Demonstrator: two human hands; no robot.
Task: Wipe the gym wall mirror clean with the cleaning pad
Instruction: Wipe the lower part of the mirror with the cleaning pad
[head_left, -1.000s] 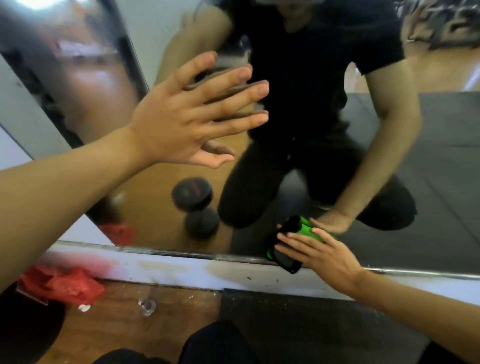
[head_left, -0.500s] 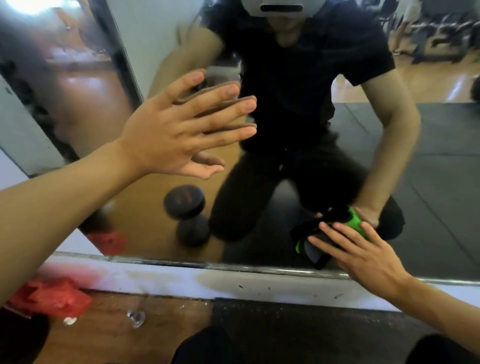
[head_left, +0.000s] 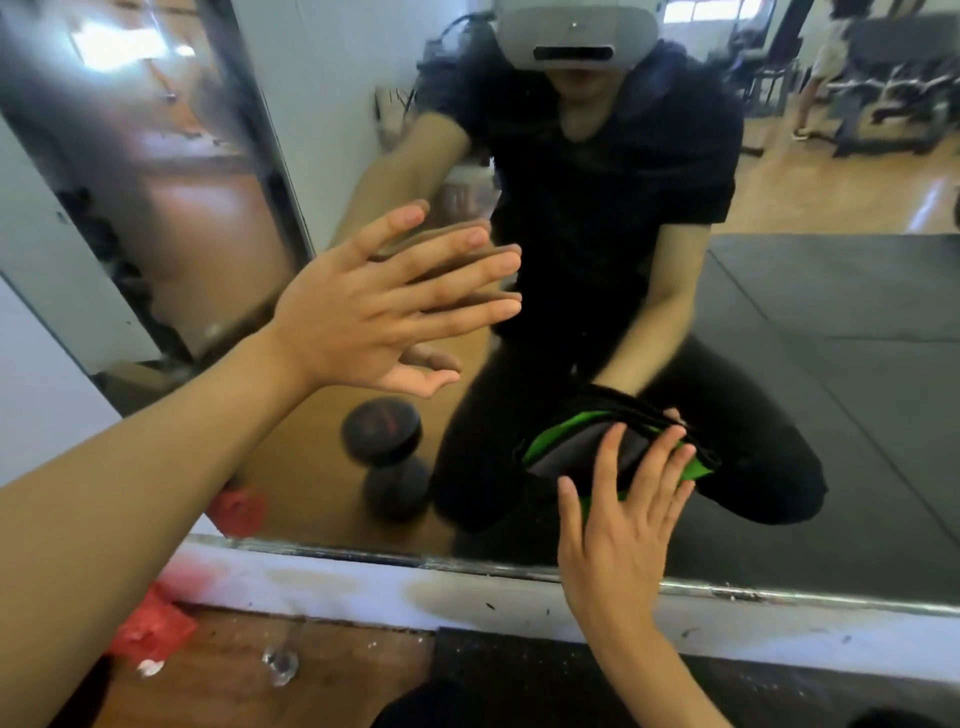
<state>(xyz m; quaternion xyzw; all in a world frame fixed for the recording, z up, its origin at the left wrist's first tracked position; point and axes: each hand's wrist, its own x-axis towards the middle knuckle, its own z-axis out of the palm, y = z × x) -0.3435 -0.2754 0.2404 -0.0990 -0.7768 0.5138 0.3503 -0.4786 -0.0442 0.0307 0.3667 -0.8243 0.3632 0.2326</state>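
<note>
**Green-and-black pad pressed flat to the glass**

Green and black, the pad (head_left: 597, 452) lies against the mirror (head_left: 831, 415) low down, a little above its bottom edge. The right hand (head_left: 621, 525) covers the pad's lower right part from below, fingers (head_left: 657, 478) straight and spread, pressing it to the glass; the pad's upper and left parts show past the fingertips. The left hand (head_left: 363, 312) is higher and to the left, well apart from the pad, palm flat toward the mirror with straight fingers, holding nothing. A dumbbell (head_left: 387, 452) shows in the reflection between the two hands. Below the mirror runs a white ledge (head_left: 337, 587), and a red scrap (head_left: 150, 623) lies on the wooden floor (head_left: 234, 686) at lower left.
</note>
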